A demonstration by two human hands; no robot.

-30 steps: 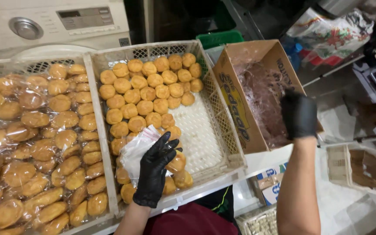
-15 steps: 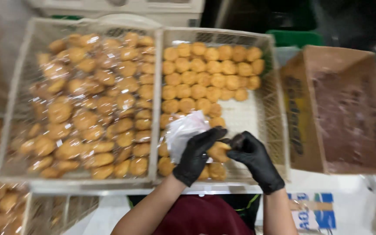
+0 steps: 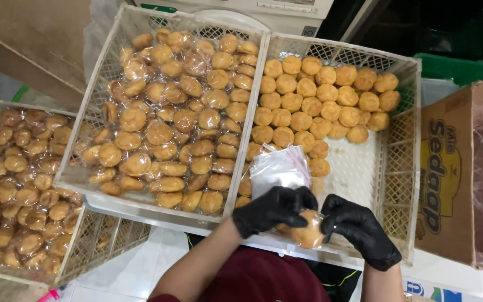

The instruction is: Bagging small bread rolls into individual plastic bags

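Observation:
Both my hands wear black gloves and meet over the near edge of the right crate (image 3: 403, 184). My left hand (image 3: 275, 208) and my right hand (image 3: 356, 229) together grip one round golden bun (image 3: 308, 234) inside a thin clear wrapper. A stack of clear plastic bags (image 3: 279, 169) lies just above my left hand, on the unwrapped buns (image 3: 314, 103) that fill the far half of that crate.
A middle crate (image 3: 107, 67) holds several wrapped buns (image 3: 180, 123), and a lower crate (image 3: 85, 246) at the left holds more. An open cardboard box (image 3: 448, 184) with dark filling stands at the right. A white appliance (image 3: 264, 10) sits behind the crates.
My right hand left the cardboard box and came to my left hand. A bun is now held between both hands in a wrapper. The view swung left.

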